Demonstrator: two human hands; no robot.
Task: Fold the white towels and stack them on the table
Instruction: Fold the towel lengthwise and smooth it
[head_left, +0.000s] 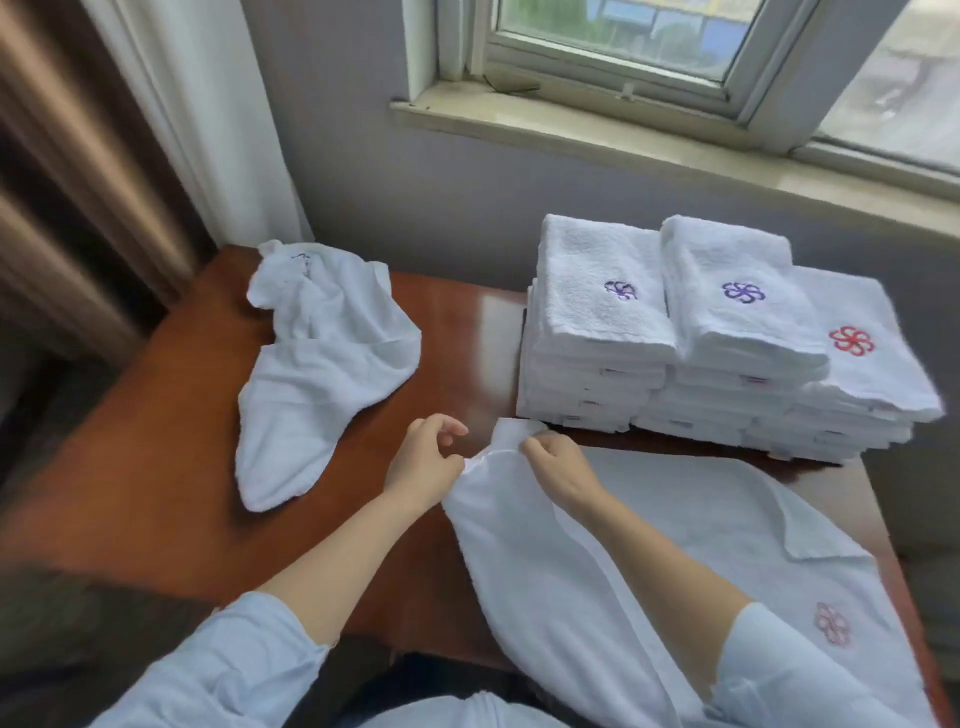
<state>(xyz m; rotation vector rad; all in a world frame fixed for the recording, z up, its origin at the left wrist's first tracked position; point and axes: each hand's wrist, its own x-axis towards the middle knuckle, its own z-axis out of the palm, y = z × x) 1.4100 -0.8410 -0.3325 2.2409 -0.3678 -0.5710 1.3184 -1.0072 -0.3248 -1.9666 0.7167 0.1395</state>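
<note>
Both hands work one white towel (519, 571). The left hand (423, 462) pinches its hem between thumb and curled fingers (448, 427), and the right hand (558, 467) pinches the raised corner just beside it. The towel is plain terry with a faint pink embroidered flower (832, 623) and one far corner turned back. It spreads from the fingers back toward the person, over the near right of the wooden table (156, 467). One crumpled towel (322, 364) lies apart, left of the fingers. Three stacks of folded towels (727, 332) stand just beyond the fingers to the right, two topped with purple flowers, one with red.
</note>
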